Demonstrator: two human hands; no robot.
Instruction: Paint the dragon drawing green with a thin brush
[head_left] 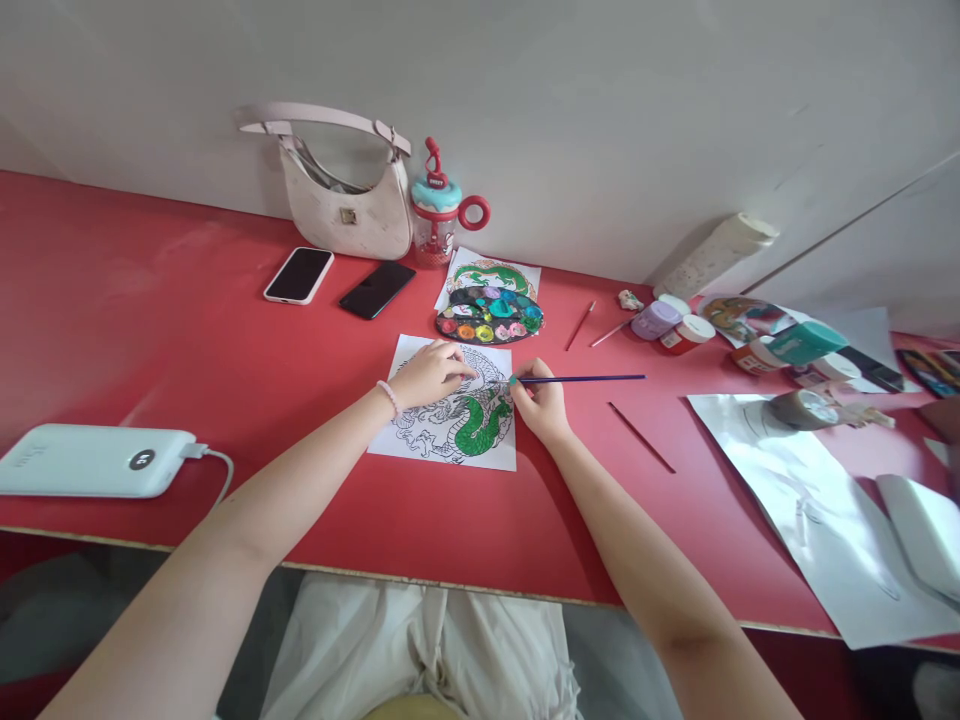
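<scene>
A white sheet with a line-drawn dragon [427, 425] lies before me, part of its body filled in with green paint. My left hand [431, 378], a pink beaded bracelet at its wrist, rests on the sheet's upper left with fingers stretched toward the middle and nothing visible in them. At the sheet's right edge, my right hand [544, 405] grips a purple-handled paintbrush [592, 379] near its front end. The brush tip points left over the drawing, close to the left fingertips. Just behind the sheet sits a paint palette [491, 316] holding several colours, partly over another coloured dragon picture [487, 272].
Two phones [300, 275], a white handbag [349, 215] and a red-handled cup [436, 225] stand at the back. Left is a power bank [97, 461]. A thin brush [642, 438], paint jars [656, 319] and a glossy sheet [780, 520] lie right.
</scene>
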